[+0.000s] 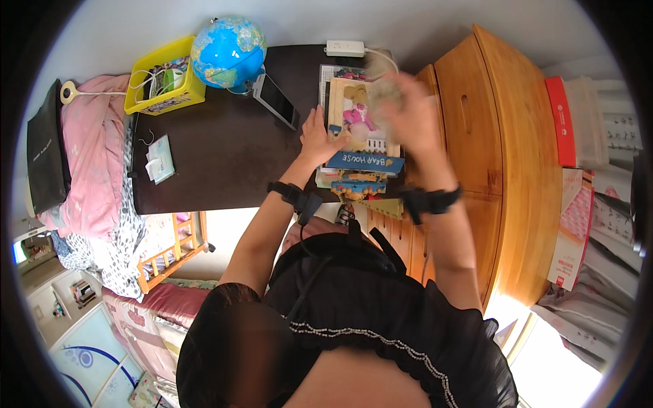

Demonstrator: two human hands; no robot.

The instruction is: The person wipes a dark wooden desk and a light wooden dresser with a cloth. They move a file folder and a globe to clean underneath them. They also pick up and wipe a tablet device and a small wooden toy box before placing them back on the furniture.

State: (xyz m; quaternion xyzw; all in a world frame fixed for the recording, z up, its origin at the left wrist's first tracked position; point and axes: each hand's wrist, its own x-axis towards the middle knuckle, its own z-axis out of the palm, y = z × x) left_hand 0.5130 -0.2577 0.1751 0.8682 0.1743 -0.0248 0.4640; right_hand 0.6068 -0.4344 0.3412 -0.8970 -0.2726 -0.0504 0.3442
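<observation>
A wooden bear-house plaque (335, 102) lies on a stack of papers on the dark desk. It holds a teddy bear figure (357, 113) in pink clothes, a small white fence and a blue signboard (365, 161) that bears writing. My left hand (322, 136) grips the plaque's left edge, with the thumb over its front. Motion blurs my right hand (414, 115) above the plaque's right side. In its fingers is a pale, greyish, cloth-like thing (383, 96), too blurred to name surely. Blue and wooden hanging pieces (358, 186) with beads lie below the signboard.
A globe (228, 51), a yellow basket (176, 97) and a tilted phone-like device (275, 101) stand at the back left. A tissue pack (160, 159) lies farther left. A white power strip (345, 48) is at the back. The wooden cabinet (467, 122) borders the desk's right side.
</observation>
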